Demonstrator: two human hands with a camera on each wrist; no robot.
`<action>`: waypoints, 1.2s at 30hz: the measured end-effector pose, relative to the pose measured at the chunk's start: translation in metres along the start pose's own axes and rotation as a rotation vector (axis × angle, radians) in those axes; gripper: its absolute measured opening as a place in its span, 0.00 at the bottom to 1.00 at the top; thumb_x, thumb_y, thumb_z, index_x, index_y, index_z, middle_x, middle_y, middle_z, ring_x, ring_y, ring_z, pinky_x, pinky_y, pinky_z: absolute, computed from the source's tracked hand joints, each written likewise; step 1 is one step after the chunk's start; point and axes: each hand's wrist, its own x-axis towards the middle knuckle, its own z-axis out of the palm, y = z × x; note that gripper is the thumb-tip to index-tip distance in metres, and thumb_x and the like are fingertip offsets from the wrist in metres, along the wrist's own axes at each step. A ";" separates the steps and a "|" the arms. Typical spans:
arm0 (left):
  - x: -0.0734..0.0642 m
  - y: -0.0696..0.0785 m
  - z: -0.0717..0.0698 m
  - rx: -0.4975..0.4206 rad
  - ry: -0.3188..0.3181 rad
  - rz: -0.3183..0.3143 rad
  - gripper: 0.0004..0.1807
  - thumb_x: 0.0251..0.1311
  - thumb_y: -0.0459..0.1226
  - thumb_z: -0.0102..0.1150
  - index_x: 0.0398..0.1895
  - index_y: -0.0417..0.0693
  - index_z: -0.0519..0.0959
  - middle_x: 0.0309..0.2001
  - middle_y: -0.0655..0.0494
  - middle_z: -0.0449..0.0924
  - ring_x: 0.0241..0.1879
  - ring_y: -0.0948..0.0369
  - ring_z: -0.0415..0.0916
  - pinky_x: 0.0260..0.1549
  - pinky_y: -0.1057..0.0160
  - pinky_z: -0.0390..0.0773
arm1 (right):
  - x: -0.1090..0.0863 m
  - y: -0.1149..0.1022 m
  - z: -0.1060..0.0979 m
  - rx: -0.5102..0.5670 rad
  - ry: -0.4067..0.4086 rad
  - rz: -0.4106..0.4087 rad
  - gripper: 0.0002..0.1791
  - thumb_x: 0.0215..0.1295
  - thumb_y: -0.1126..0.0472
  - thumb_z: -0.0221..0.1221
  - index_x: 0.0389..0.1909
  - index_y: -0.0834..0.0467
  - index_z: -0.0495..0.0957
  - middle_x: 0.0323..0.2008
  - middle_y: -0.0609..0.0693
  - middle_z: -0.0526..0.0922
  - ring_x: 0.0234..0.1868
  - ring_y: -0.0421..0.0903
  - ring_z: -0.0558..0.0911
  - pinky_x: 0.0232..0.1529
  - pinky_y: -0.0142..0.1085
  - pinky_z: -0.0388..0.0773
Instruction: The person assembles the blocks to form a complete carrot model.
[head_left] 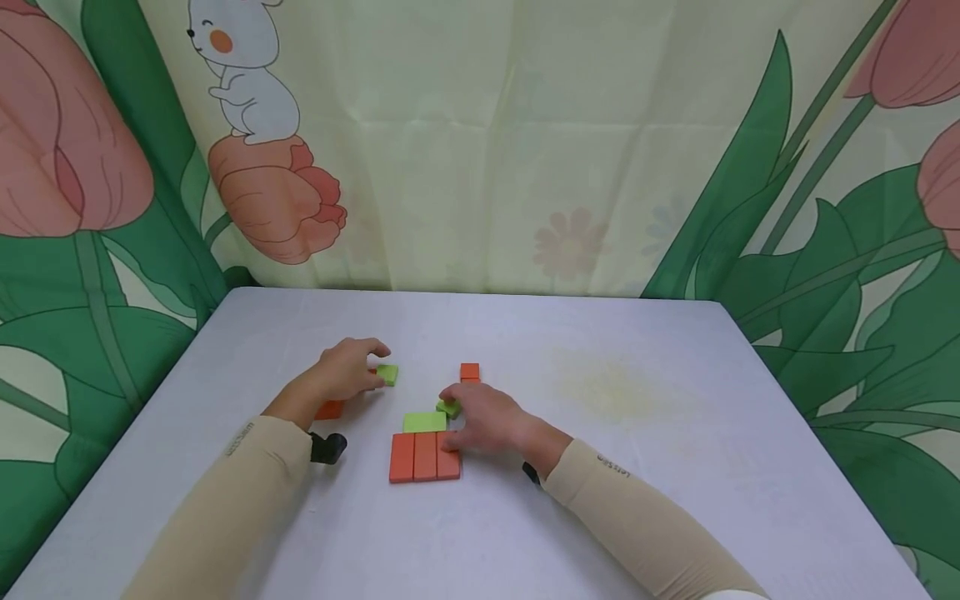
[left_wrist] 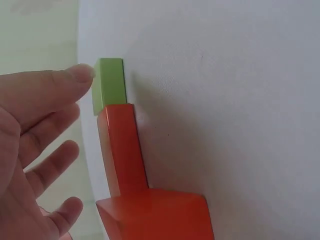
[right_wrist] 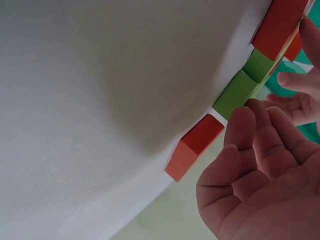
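On the left of the table, my left hand (head_left: 347,369) hovers by a small green block (head_left: 387,374), thumb tip (left_wrist: 82,75) right at its side and the other fingers spread loosely. An orange block (left_wrist: 125,150) adjoins that green one, followed by a wider orange piece (left_wrist: 162,215). Near the middle, my right hand (head_left: 491,418) has its fingertips at another small green block (head_left: 448,408), partly hidden by them. Its thumb (head_left: 452,442) rests over the rightmost of three orange blocks (head_left: 424,457) laid side by side. A flat green block (head_left: 425,422) lies just behind those three.
Behind my right hand stands a small orange block (head_left: 469,371). The white-covered table (head_left: 637,475) ends at a printed curtain (head_left: 450,167) at the back. A dark wrist strap piece (head_left: 327,448) sticks out beneath my left sleeve (head_left: 232,508).
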 end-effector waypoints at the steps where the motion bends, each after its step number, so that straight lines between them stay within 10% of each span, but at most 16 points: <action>1: 0.002 0.001 0.000 -0.006 -0.005 -0.014 0.27 0.61 0.38 0.67 0.64 0.46 0.75 0.56 0.47 0.78 0.56 0.47 0.69 0.57 0.42 0.66 | 0.000 0.000 0.000 -0.002 0.001 -0.002 0.35 0.58 0.50 0.72 0.65 0.56 0.72 0.55 0.46 0.78 0.55 0.45 0.76 0.57 0.41 0.74; 18: 0.009 0.006 0.009 0.002 -0.014 0.031 0.16 0.58 0.31 0.65 0.51 0.46 0.81 0.51 0.50 0.81 0.55 0.48 0.73 0.58 0.42 0.65 | 0.000 -0.004 -0.002 -0.006 -0.011 0.005 0.36 0.58 0.50 0.72 0.65 0.55 0.72 0.56 0.46 0.78 0.57 0.45 0.75 0.59 0.42 0.72; 27: 0.004 0.015 0.017 -0.169 -0.084 0.011 0.17 0.60 0.30 0.63 0.52 0.49 0.81 0.55 0.51 0.79 0.56 0.50 0.70 0.57 0.48 0.71 | -0.001 -0.002 -0.004 0.008 -0.012 0.012 0.35 0.59 0.51 0.72 0.65 0.56 0.72 0.57 0.47 0.77 0.57 0.45 0.75 0.60 0.41 0.72; 36: 0.000 0.013 0.024 -0.011 0.051 0.022 0.21 0.54 0.42 0.74 0.51 0.49 0.82 0.48 0.56 0.81 0.55 0.50 0.70 0.54 0.43 0.64 | 0.000 -0.002 -0.002 0.011 -0.018 0.023 0.36 0.58 0.50 0.72 0.66 0.56 0.72 0.57 0.47 0.77 0.59 0.46 0.75 0.61 0.42 0.72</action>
